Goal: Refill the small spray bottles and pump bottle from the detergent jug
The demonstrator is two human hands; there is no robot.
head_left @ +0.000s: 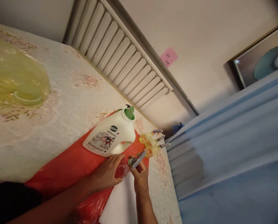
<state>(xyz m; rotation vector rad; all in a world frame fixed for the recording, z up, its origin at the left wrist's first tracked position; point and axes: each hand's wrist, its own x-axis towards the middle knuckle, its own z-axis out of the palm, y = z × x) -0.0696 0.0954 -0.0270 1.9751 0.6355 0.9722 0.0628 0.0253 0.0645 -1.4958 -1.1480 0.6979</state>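
A clear pump bottle (123, 169) with a grey pump head and a green collar is between my two hands. My left hand (107, 174) is closed round its transparent body. At its top, my right hand (140, 179) has its fingers on the collar and pump head. Just beyond, a large white detergent jug (114, 132) stands uncapped, a green spout showing in its mouth. Several small bottles of yellow liquid (150, 143) with grey pump heads stand together to the right of the jug.
Red plastic sheeting (75, 158) lies under the jug on a floral tablecloth (68, 84). A white sheet or cloth (121, 202) is near my wrists. A yellow-green translucent bag (17, 74) sits at left. Behind is a radiator (120, 53); a blue curtain (223, 149) hangs at right.
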